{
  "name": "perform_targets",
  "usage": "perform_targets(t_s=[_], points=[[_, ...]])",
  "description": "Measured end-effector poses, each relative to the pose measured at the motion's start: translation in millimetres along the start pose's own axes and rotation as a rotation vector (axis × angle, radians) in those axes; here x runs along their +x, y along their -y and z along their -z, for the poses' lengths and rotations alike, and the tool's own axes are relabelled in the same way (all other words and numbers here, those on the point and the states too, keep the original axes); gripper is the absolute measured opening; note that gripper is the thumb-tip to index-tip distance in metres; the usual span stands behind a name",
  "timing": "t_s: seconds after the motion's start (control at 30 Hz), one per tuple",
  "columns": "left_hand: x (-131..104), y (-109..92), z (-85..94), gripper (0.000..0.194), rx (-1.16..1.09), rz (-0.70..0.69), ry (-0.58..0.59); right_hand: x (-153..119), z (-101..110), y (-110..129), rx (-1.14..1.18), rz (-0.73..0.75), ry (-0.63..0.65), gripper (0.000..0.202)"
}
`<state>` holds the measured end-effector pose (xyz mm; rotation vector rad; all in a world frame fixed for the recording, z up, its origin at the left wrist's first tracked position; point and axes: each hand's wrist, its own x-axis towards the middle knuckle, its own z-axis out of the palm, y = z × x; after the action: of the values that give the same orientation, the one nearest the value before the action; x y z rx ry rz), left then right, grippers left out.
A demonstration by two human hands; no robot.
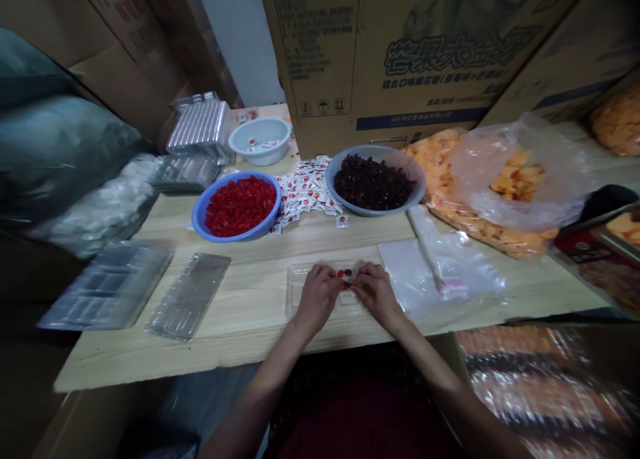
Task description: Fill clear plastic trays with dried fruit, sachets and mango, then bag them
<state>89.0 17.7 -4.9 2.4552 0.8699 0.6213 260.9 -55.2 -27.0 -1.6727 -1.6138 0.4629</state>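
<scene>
My left hand point(318, 292) and right hand point(375, 291) are close together over a clear tray point(294, 292) on the table point(265, 266), fingertips bunched; I cannot tell whether either pinches anything. Between them, a red piece point(341, 273) and a dark piece point(349, 272) show at the tray, with a blue bowl point(197, 219) farther off.
</scene>
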Motion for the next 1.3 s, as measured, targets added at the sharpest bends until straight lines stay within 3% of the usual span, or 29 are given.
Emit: perform_targets(t_s=[0.1, 0.17, 0.23, 0.33, 0.4, 0.5, 0.53, 0.6, 0.7, 0.9, 1.03, 1.13, 1.23, 1.3], points=[[-2.3, -1.0, 11.3, 0.022, -0.007, -0.015, -0.014, 1.8, 5.7, 4.5, -0.097, -0.021, 0.010, 0.006], [0.7, 9.3, 33.3, 0.024, -0.043, 0.012, -0.129, 2.9, 15.2, 9.3, -0.102, -0.047, -0.009, 0.007], [12.4, 34.6, 66.8, 0.026, -0.029, 0.084, -0.306, 6.1, 25.8, 11.0, -0.081, -0.055, -0.053, 0.010], [46.4, 95.2, 122.2, 0.027, 0.167, 0.278, -0.501, 17.6, 37.9, 7.2, -0.056, -0.057, -0.122, 0.010], [73.6, 138.0, 149.3, 0.027, 0.318, 0.465, -0.368, 27.2, 41.9, 3.9, -0.044, -0.058, -0.149, 0.012], [105.6, 184.2, 166.4, 0.027, 0.321, 0.642, 0.016, 35.4, 44.6, 1.8, -0.015, -0.027, -0.178, 0.012], [111.7, 193.4, 167.4, 0.023, 0.303, 0.657, 0.075, 35.2, 45.4, 1.4, -0.003, -0.015, -0.184, 0.012], [116.3, 204.3, 165.8, 0.012, 0.283, 0.662, 0.085, 30.3, 47.6, -0.4, 0.024, -0.002, -0.186, 0.012], [110.8, 209.2, 160.7, 0.006, 0.257, 0.667, 0.048, 17.7, 50.5, -5.4, 0.060, -0.022, -0.174, 0.012], [101.4, 204.6, 156.3, 0.017, 0.133, 0.649, -0.076, 8.7, 48.3, 4.4, 0.125, -0.155, -0.105, 0.018], [98.7, 202.0, 164.1, 0.010, -0.016, 0.609, -0.249, 5.6, 49.9, 20.5, 0.147, -0.122, -0.056, 0.021], [93.4, 197.1, 173.8, 0.022, -0.156, 0.577, -0.366, -2.9, 52.8, 24.3, 0.158, -0.151, -0.064, 0.022], [81.1, 170.9, 173.1, 0.032, -0.296, 0.533, -0.421, -12.2, 51.0, 23.2, 0.175, -0.177, -0.062, 0.022], [66.7, 134.4, 157.4, 0.035, -0.456, 0.443, -0.405, -17.6, 46.2, 21.8, 0.188, -0.171, -0.056, 0.022]])
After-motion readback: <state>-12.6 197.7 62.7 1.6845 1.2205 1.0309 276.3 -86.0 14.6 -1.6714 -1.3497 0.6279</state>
